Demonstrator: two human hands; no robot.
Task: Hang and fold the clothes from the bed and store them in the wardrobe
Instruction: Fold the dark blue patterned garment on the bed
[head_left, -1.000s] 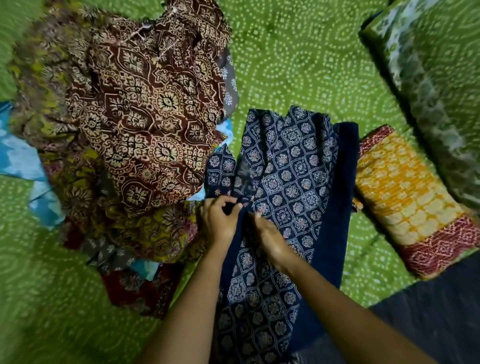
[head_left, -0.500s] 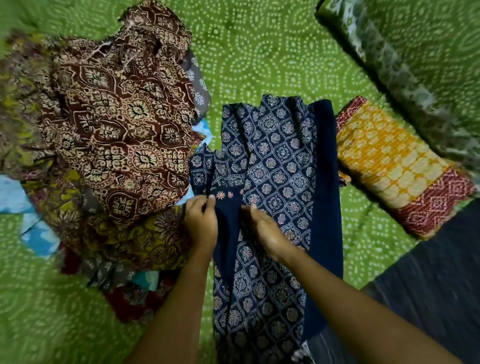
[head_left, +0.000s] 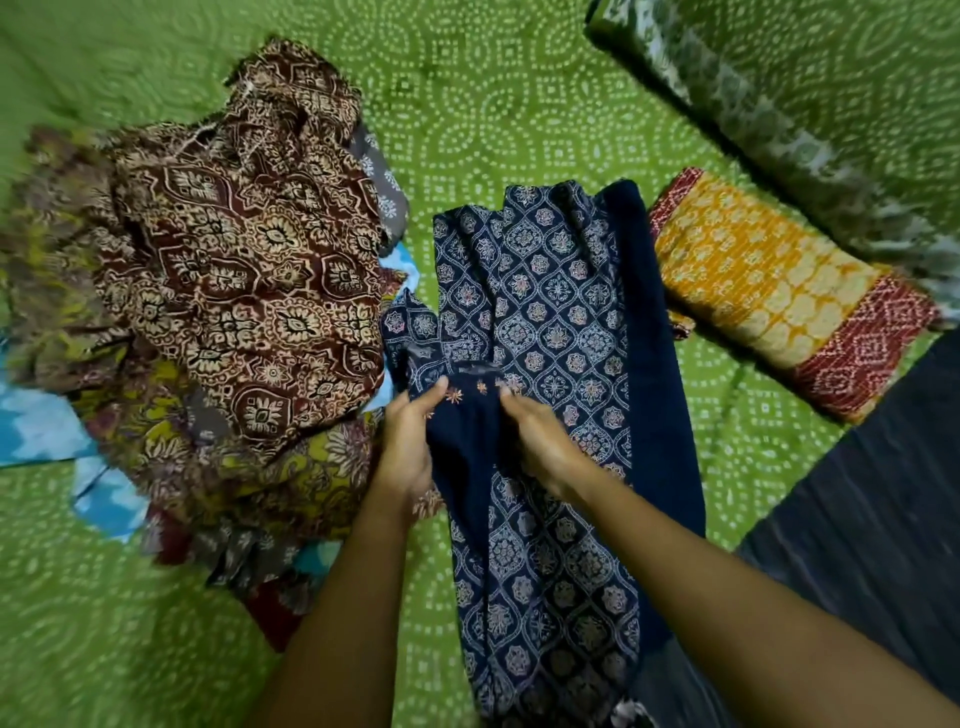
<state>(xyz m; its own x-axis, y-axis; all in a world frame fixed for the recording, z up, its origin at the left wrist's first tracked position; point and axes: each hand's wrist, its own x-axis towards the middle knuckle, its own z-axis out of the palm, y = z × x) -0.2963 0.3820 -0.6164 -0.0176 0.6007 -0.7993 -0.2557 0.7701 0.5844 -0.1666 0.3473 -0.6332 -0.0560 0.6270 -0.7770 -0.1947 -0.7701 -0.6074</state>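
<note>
Loose clothes heap (head_left: 234, 291) sits at the left of the bed (head_left: 493, 104). Your left hand (head_left: 410, 447) pinches a plain fold of the navy printed garment (head_left: 550, 322), which lies flat mid-bed. Your right hand (head_left: 540, 441) rests on it, fingers stretched. Folded yellow cloth (head_left: 769, 291) lies to the right.

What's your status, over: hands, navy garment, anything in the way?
Left hand grips navy garment at plain panel. Right hand on it too, grip unclear. Garment lies lengthwise on bedsheet. Clothes heap crowds its left edge.

Home bedroom: green bedspread (head_left: 519, 78), pillow (head_left: 831, 104).
</note>
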